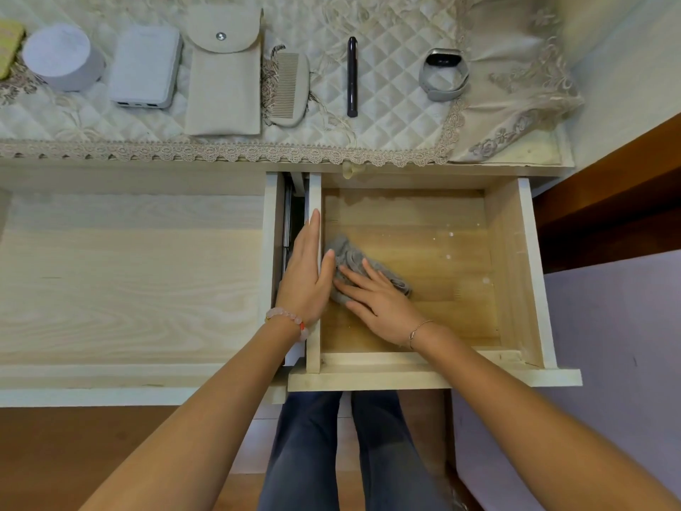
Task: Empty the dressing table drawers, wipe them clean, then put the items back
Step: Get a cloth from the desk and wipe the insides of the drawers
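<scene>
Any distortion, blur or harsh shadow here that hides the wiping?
Head view: wide-angle bending bows the tabletop edge and splays the drawer walls; light is soft and even, only the drawer's back shaded; left hand, right hand and grey cloth are sharp.

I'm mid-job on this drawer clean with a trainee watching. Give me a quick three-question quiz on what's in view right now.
1. True or false: besides the grey cloth, the open drawer holds other items.
2. Multiple choice: the right hand is A) gripping the drawer front, B) pressing flat on the cloth, C) hanging idle outside the drawer.
3. Fill in: the left hand rests with straight fingers on the drawer's ____ side wall.

Key: 1 false; 2 B; 3 left.
</scene>
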Demonstrator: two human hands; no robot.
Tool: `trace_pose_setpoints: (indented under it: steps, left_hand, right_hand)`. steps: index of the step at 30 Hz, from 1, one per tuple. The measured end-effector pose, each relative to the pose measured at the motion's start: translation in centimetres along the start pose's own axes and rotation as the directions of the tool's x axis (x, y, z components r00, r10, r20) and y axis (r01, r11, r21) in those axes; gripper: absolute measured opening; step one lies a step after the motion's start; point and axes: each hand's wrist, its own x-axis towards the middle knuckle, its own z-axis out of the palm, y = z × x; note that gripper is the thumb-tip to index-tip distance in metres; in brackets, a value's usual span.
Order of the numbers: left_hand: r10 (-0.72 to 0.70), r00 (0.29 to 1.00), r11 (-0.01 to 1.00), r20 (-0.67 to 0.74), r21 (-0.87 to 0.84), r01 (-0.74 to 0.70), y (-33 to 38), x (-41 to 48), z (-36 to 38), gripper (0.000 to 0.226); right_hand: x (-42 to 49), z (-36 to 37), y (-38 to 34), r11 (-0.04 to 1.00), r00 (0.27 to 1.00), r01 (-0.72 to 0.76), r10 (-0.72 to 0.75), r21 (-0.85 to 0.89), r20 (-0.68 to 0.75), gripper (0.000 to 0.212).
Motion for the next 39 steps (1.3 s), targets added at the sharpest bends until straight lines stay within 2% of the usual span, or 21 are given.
trace_pose_setpoints:
  steps: [4,7,13,16,19,22,25,29,32,35,39]
  left_hand:
    - [-0.004,1.000,1.000,0.003,0.014,0.004,-0.1,-0.1,0.0,0.057]
    - [-0.026,1.000,1.000,0.004,0.010,0.026,-0.1,-0.2,0.0,0.057]
    - [-0.034,0.999,0.999,0.010,0.007,0.033,0.1,-0.3,-0.1,0.058]
    - [-0.034,0.999,0.999,0.016,0.009,0.034,0.1,-0.3,-0.1,0.058]
    - [-0.035,0.999,0.999,0.022,0.008,0.035,0.2,-0.3,-0.2,0.058]
    - [-0.039,0.999,0.999,0.014,0.015,0.039,0.2,-0.3,-0.2,0.058]
    - [-0.041,0.999,0.999,0.000,0.015,0.041,0.3,-0.3,-0.2,0.058]
    - [-0.041,0.999,0.999,-0.019,0.019,0.042,0.4,-0.3,0.0,0.058]
    - [-0.040,0.999,0.999,-0.032,0.015,0.040,0.4,-0.3,0.1,0.059]
    - [-0.040,0.999,0.999,-0.036,0.018,0.040,0.3,-0.2,0.2,0.058]
    - [-0.039,0.998,0.999,-0.043,0.034,0.040,0.3,-0.1,0.1,0.058]
  right_hand:
    - [-0.5,-0.8,0.8,0.998,1.000,0.000,0.000,-0.064,0.011,0.046]
    - [-1.6,-1.3,1.9,0.998,0.999,-0.033,0.033,-0.050,-0.007,0.046]
    - [-7.2,-3.5,7.7,0.965,0.959,-0.259,0.253,-0.040,-0.124,0.046]
    - [-8.7,-4.1,9.3,0.927,0.920,-0.372,0.375,0.045,-0.118,0.046]
    - [-8.5,-4.2,9.0,0.917,0.912,-0.393,0.399,0.072,-0.095,0.044]
    - [-9.2,-4.3,8.8,0.920,0.923,-0.378,0.383,0.106,-0.037,0.045]
    - [-10.3,-4.2,8.6,0.924,0.934,-0.355,0.344,0.139,0.100,0.043]
    - [-10.1,-4.1,8.2,0.962,0.932,-0.262,0.233,0.073,0.279,0.043]
    - [-9.9,-4.2,8.0,0.965,0.930,-0.239,0.198,0.103,0.309,0.043]
    - [-8.6,-3.4,6.7,0.977,0.926,-0.144,0.078,0.157,0.369,0.043]
    - [-6.9,-2.7,5.9,0.981,0.917,-0.084,0.008,0.174,0.398,0.046]
